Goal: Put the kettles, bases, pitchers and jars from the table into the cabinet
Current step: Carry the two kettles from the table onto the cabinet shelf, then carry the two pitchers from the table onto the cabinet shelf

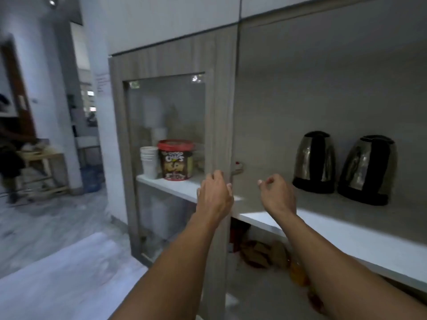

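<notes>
Two steel kettles with black bases stand side by side on the cabinet's white shelf point(346, 236), one kettle point(315, 161) on the left and the other kettle point(368, 169) to its right. The cabinet's glass-panelled door point(166, 116) has a wood-grain frame. My left hand point(215, 192) grips the door's right edge at shelf height. My right hand point(277, 195) hovers over the shelf, left of the kettles, fingers loosely curled and holding nothing.
Behind the glass stand a stack of white paper cups point(149, 161) and a red-lidded cereal tub point(176, 159). Packets point(261, 252) lie on the lower shelf. A wooden table point(44, 172) and a person point(9, 158) are at far left, with a blue water bottle point(90, 179) on the floor.
</notes>
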